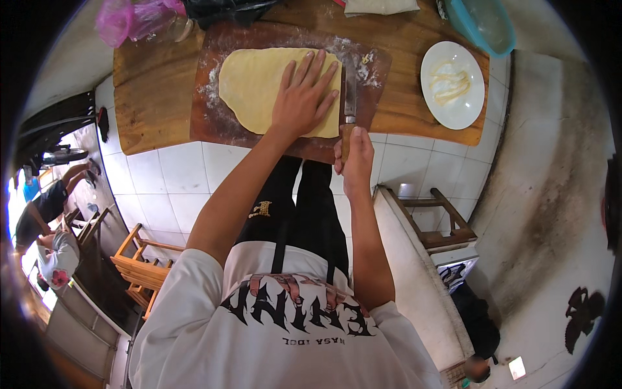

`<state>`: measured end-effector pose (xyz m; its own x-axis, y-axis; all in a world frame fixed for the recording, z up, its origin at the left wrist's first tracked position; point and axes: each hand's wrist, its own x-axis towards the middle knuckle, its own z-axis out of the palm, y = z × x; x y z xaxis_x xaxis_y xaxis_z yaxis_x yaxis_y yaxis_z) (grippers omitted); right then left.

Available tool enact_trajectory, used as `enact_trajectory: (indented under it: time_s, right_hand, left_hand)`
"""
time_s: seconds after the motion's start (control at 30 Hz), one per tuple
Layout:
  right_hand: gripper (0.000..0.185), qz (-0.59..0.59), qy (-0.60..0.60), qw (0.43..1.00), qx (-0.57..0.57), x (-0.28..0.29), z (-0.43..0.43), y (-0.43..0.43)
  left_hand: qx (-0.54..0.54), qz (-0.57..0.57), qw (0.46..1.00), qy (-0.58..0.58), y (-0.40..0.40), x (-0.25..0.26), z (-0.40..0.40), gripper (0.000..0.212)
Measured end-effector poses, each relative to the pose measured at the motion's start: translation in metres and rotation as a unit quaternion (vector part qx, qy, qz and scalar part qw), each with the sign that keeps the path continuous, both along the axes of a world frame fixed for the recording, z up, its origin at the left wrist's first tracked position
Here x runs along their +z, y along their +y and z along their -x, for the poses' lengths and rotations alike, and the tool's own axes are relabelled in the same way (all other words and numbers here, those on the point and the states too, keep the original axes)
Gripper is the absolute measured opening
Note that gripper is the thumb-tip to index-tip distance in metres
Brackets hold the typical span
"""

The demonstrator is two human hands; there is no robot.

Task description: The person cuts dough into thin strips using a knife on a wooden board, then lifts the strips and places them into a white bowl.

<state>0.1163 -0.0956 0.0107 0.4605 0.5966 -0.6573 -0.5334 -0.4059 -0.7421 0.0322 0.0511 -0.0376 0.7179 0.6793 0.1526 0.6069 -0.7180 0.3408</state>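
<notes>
A flat, rolled-out sheet of yellow dough (pixel 252 90) lies on a floured reddish-brown board (pixel 214 124). Its right edge is straight, while the left side is rounded. My left hand (pixel 306 97) rests palm down on the right part of the dough, fingers spread. My right hand (pixel 358 155) grips the wooden handle of a knife (pixel 350 92). The blade points away from me and lies along the straight dough edge, just to its right. Small dough scraps (pixel 367 58) and loose flour are on the board right of the blade.
A white plate (pixel 430 104) with several dough strips (pixel 452 85) stands on the wooden table (pixel 155 97) to the right. Behind it is a turquoise plastic container (pixel 503 34). Pink (pixel 116 22) and black plastic bags (pixel 228 9) lie at the back left. Two people sit far left.
</notes>
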Motion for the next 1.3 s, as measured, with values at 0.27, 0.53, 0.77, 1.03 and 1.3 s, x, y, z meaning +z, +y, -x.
enact_trajectory:
  time_s: [0.27, 0.53, 0.77, 1.03, 1.3]
  right_hand:
    - [0.034, 0.002, -0.345, 0.937, 0.063, -0.017, 0.013, -0.005]
    - [0.045, -0.058, -0.133, 0.989, 0.038, -0.011, 0.020, -0.015]
    - [0.044, -0.155, -0.041, 0.987, -0.026, -0.010, 0.017, -0.020]
    - [0.044, -0.073, -0.170, 0.983, 0.003, -0.018, 0.021, -0.023]
    - [0.047, 0.059, -0.517, 0.838, 0.166, -0.015, 0.021, -0.015]
  left_hand:
    - [0.005, 0.004, 1.000, -0.016, 0.001, -0.002, 0.000, 0.053]
    - [0.005, -0.006, 1.000, -0.015, 0.002, -0.003, 0.001, 0.053]
    - [0.005, -0.011, 1.000, -0.014, 0.003, -0.005, 0.000, 0.053]
    - [0.003, -0.011, 1.000, -0.018, 0.003, -0.004, 0.000, 0.052]
    - [0.001, -0.019, 0.999, -0.035, 0.003, -0.006, -0.001, 0.051]
